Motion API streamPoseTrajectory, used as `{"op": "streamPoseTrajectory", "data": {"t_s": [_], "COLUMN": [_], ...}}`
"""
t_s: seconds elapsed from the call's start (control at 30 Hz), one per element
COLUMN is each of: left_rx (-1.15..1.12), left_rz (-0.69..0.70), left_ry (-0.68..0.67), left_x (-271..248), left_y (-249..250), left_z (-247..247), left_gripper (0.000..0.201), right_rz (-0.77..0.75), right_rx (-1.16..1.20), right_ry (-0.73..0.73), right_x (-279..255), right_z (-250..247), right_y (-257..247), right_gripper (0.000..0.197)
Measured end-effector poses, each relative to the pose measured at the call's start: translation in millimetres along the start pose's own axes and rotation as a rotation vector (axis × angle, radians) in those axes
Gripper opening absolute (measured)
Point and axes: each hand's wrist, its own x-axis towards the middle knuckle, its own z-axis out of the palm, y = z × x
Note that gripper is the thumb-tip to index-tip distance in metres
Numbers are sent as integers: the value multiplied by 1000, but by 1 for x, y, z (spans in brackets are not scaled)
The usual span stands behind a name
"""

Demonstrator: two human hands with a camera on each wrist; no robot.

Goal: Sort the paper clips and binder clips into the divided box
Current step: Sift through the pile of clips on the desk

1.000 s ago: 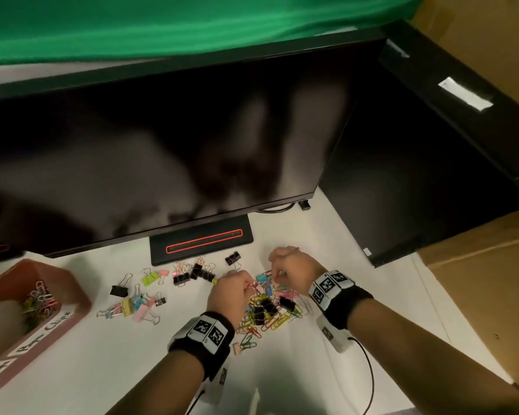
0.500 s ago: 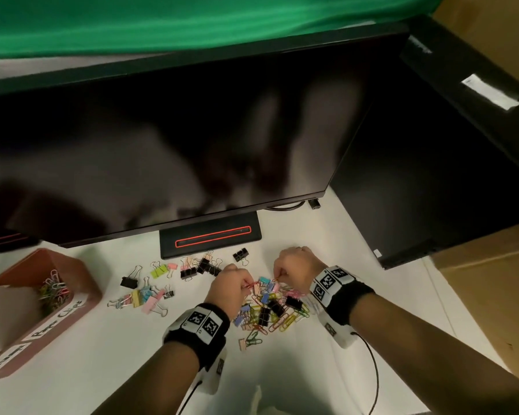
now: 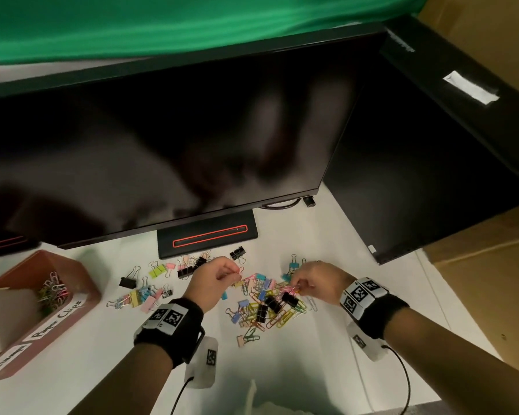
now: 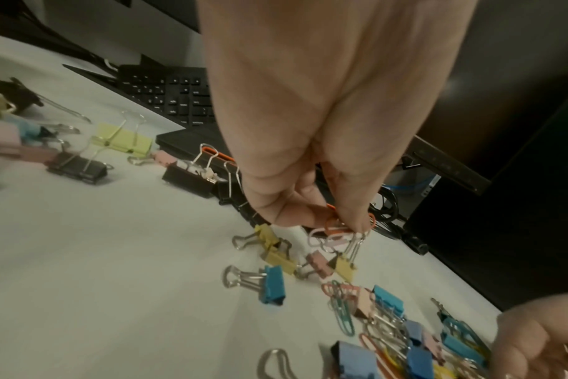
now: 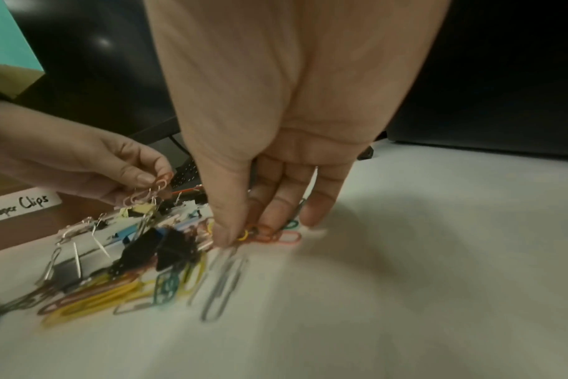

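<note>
A mixed pile of coloured paper clips and binder clips (image 3: 267, 304) lies on the white desk between my hands. My left hand (image 3: 215, 278) is raised a little over the pile's left edge and pinches pink and orange paper clips (image 4: 333, 232) between thumb and fingers. My right hand (image 3: 313, 281) reaches down onto the pile's right side, its thumb and fingers pinching orange and yellow paper clips (image 5: 260, 234) that lie on the desk. The brown divided box (image 3: 81, 283) stands at the far left, with paper clips in its far compartment (image 3: 53, 292) above a "Paper Clips" label.
A second scatter of binder clips (image 3: 150, 283) lies left of the pile, near the monitor's foot (image 3: 207, 235). The large dark monitor (image 3: 162, 145) overhangs the desk's back. A black case (image 3: 417, 175) stands at the right. A keyboard (image 4: 175, 95) lies under the monitor.
My hands have drawn apart: the left rose with paper clips in its pinch, and the right shifted to the pile's right side.
</note>
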Motion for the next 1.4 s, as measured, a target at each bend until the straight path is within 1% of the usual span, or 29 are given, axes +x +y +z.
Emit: {"op": "streamPoseTrajectory", "data": {"t_s": [0.17, 0.27, 0.33, 0.43, 0.57, 0.73, 0.87, 0.97, 1.03, 1.13, 1.3, 1.4], "left_rx": [31, 88, 103, 108, 167, 347, 463, 511, 504, 470, 536, 593], "left_rz": [-2, 19, 28, 54, 107, 135, 85, 68, 46, 21, 56, 103], "left_ry": [6, 48, 69, 57, 44, 27, 18, 4, -35, -87, -101, -108], "left_x": [-6, -10, -13, -17, -15, 0, 9, 13, 15, 13, 6, 2], "left_y": [2, 3, 2, 2, -2, 0, 5, 9, 9, 5, -3, -6], "left_z": [-5, -8, -9, -7, 4, 21, 28, 28, 26, 23, 19, 20], "left_gripper": [10, 12, 13, 15, 20, 21, 24, 21, 19, 17, 7, 12], "right_rz": [-7, -41, -52, -43, 1, 48, 152, 151, 140, 121, 79, 58], "right_rx": [-14, -28, -17, 43, 103, 117, 103, 114, 127, 112, 64, 13], "right_ry": [57, 94, 102, 119, 160, 169, 147, 143, 160, 183, 188, 148], "right_x": [7, 11, 13, 11, 7, 0, -3, 0, 4, 10, 19, 22], "right_z": [8, 14, 17, 17, 10, 1, 1, 4, 5, 6, 12, 12], "right_y": [-8, -13, -16, -18, -11, 6, 12, 9, 5, 0, -5, -12], "right_gripper": [23, 21, 18, 14, 19, 27, 34, 39, 40, 37, 21, 19]}}
